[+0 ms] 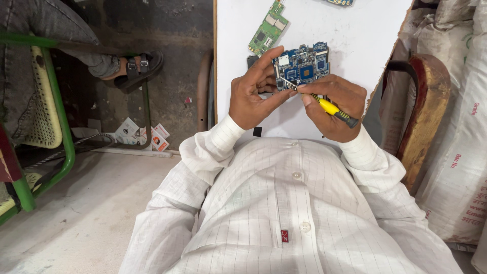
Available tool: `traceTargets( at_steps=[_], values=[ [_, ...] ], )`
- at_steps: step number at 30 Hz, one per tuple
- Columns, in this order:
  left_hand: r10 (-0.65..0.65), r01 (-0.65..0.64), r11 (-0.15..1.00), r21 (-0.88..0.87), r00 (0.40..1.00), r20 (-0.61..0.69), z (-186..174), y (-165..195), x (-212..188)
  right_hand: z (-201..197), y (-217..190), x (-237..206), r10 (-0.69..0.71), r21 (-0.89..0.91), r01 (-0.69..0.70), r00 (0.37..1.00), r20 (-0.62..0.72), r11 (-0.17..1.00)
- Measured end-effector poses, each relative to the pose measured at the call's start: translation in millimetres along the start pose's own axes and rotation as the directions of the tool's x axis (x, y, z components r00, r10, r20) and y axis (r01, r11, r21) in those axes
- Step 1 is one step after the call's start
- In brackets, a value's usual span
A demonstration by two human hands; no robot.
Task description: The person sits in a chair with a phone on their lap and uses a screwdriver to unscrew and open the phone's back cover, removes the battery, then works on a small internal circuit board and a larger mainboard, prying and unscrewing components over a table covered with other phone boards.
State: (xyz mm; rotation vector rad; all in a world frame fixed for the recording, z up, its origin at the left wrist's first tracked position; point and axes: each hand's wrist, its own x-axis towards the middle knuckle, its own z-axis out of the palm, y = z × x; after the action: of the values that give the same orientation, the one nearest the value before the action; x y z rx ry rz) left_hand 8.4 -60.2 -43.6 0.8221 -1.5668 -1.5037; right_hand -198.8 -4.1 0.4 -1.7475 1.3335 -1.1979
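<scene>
1. Blue circuit board (302, 63) sits up off the white tabletop (350, 30), pinched in the left hand (252, 94): forefinger stretched along its top edge, thumb pressing from below at its near left corner.
2. Right hand (332, 104) is wrapped round a small screwdriver (324, 105) with a yellow and black handle; its metal tip rests at the board's lower left edge, just by the left thumb.
3. Progress, as I judge it: the board is already out of any casing and bare on both visible sides, so stripping seems well along. Whether the tip is on a screw or prying at a part I cannot tell; it is too small from here.
4. A green circuit board (269, 28) lies flat on the tabletop beyond the hands, untouched, and the corner of another board (340, 2) peeks in at the top edge.
5. A small black piece (257, 131) lies on the tabletop near the left wrist.
</scene>
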Motion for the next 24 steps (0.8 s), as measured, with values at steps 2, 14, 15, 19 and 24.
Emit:
traceTargets(
  at_steps=[2,14,15,19,24],
  values=[
    [-0.019,0.019,1.000,0.003,1.000,-0.010,2,2,0,0,1,-1,-0.008,0.046,0.009,1.000,-0.012,0.999],
    [-0.112,0.100,0.966,-0.239,0.993,-0.039,5,10,5,-12,7,-16,0.065,0.028,-0.060,0.969,-0.239,0.998],
    [-0.129,0.112,0.958,-0.264,0.990,-0.049,4,11,5,-13,8,-17,0.080,0.055,-0.068,0.963,-0.259,0.996],
    [-0.129,0.116,0.969,-0.220,0.991,-0.046,4,10,4,-16,11,-19,0.082,0.117,-0.051,0.958,-0.275,0.992],
    [-0.083,0.075,0.978,-0.195,0.996,-0.034,5,9,4,-14,15,-20,0.102,0.114,-0.074,0.961,-0.259,0.991]
  ],
)
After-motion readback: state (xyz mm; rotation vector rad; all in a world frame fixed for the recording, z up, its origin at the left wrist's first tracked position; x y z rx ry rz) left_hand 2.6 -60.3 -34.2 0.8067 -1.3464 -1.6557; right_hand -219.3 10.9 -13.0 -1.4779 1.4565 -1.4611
